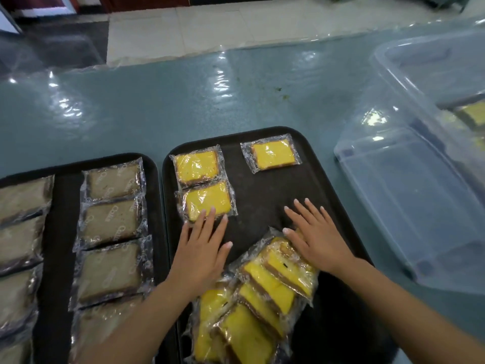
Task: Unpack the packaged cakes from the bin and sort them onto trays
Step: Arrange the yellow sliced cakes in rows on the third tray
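Observation:
Two black trays lie side by side. The right tray (pixel 267 185) carries yellow wrapped cakes: one at the far left (pixel 196 165), one just below it (pixel 207 199), one at the far right (pixel 273 154), and a loose pile of several (pixel 252 306) at the near edge. My left hand (pixel 203 248) lies flat with straight fingers, its fingertips touching the near edge of the second yellow cake. My right hand (pixel 319 240) is flat too, palm resting on the top of the pile. The left tray (pixel 57 232) holds brown wrapped cakes (pixel 112 219) in two columns.
A clear plastic bin (pixel 420 179) stands at the right on the teal table (pixel 183 101), with a few yellow cakes (pixel 472 114) still visible in its far part. Beyond the table's far edge is tiled floor.

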`<action>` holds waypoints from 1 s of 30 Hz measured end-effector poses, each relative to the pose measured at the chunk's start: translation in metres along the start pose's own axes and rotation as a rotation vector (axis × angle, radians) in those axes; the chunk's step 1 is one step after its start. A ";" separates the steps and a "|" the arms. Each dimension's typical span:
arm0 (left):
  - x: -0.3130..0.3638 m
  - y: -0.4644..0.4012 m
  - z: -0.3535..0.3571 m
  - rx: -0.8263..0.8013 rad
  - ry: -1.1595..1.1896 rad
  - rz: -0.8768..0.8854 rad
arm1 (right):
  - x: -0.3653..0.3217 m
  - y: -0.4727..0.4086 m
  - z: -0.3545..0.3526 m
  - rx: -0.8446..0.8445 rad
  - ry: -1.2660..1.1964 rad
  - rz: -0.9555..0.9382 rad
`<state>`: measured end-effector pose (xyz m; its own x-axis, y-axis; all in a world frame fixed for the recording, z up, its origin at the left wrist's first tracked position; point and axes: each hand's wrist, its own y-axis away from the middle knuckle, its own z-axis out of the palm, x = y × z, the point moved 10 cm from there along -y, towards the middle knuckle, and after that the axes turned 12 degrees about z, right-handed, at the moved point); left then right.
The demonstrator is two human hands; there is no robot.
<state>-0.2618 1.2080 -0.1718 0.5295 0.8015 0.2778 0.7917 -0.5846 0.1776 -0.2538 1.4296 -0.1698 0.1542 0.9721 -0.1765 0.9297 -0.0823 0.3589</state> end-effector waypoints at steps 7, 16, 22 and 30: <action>0.049 0.020 0.015 -0.099 0.037 0.091 | 0.027 0.068 0.033 -0.065 -0.070 0.040; 0.074 0.026 0.022 -0.149 -0.039 0.149 | 0.008 0.085 0.037 -0.119 -0.223 0.021; 0.075 0.020 0.013 -0.129 0.102 0.152 | -0.034 0.081 0.016 -0.113 -0.388 -0.106; 0.058 -0.003 -0.012 0.015 0.194 0.123 | -0.055 0.056 -0.032 -0.044 -1.032 -0.021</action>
<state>-0.2373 1.2552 -0.1448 0.5550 0.6840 0.4734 0.7300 -0.6733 0.1171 -0.2207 1.3784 -0.1104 0.3692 0.3101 -0.8761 0.9257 -0.0389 0.3763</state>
